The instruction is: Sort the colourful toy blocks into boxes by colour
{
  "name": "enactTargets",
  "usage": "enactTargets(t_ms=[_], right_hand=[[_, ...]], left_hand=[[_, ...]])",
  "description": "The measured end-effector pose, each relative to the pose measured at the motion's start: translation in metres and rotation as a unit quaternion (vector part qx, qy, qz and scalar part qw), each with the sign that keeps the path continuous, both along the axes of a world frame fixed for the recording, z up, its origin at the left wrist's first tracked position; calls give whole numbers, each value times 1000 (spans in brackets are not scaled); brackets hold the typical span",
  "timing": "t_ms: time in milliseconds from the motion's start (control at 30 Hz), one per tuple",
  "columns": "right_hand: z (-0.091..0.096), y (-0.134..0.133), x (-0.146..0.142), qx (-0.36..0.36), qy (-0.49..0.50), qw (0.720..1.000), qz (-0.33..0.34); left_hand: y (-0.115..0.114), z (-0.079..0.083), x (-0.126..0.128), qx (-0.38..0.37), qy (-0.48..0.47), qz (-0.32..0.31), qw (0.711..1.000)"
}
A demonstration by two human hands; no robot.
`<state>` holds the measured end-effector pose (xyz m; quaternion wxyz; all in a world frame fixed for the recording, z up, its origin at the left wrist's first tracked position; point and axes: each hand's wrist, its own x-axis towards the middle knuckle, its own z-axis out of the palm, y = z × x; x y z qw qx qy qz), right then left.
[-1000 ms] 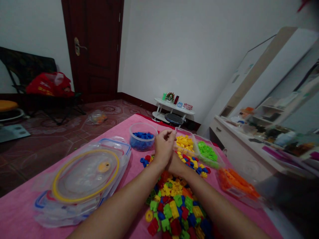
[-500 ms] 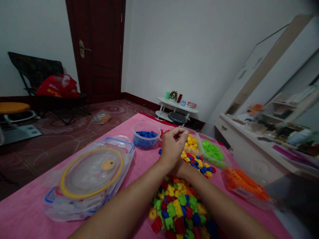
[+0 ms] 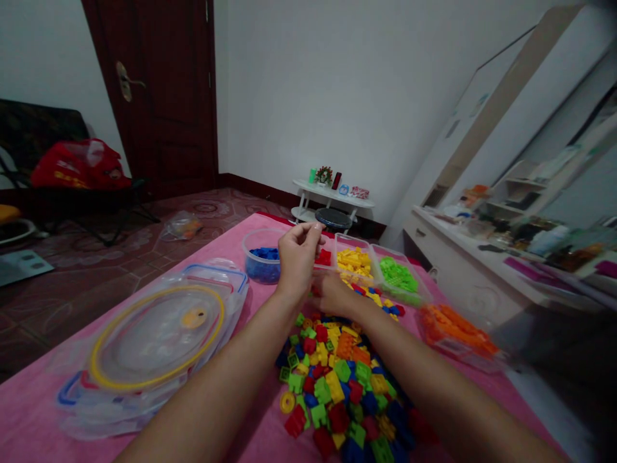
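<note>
Many toy bricks [image 3: 334, 387] lie on the pink cloth [image 3: 29, 411], looking light and hard, best pinched by their sides. Left hand [image 3: 295, 257] and right hand [image 3: 332, 294] curl; whether they hold any, I can't tell.

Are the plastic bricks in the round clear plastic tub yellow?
No, the plastic bricks visible in the round clear plastic tub are blue.

Left hand [image 3: 299, 254], centre: contents indiscernible | right hand [image 3: 333, 294], centre: fingertips indistinct | stool [image 3: 8, 213], left edge: cut off | dresser-top items [image 3: 547, 239], right: blurred
</note>
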<state>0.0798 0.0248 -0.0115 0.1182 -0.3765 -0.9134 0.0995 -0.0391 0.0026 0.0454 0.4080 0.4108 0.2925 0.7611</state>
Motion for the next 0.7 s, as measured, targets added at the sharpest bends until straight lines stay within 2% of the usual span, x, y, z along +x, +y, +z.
enactTargets(t_ms=[67,167,267,367,467,533,600,700], right_hand=[[-11,3,-11,28,-25,999,32],[-17,5,-16,63,-81,995,20],[-8,-1,-5,41,-140,989,-14],[10,-19,11,9,-180,982,-64],[22,-59,26,59,-117,987,-92],[21,-97,31,113,-52,988,-91],[9,-135,34,154,-36,985,-61],[-19,-176,36,256,-50,963,70]], left_hand=[[-1,1,0,-6,1,1,1000],[-2,2,1,-12,5,4,1000],[-1,0,1,-6,2,-1,1000],[1,-4,1,-1,-1,-11,1000],[3,-6,1,-4,0,-15,1000],[4,-6,1,-8,-3,-16,1000],[4,-5,0,-14,-11,-19,1000],[5,-6,0,-23,-19,-26,999]])
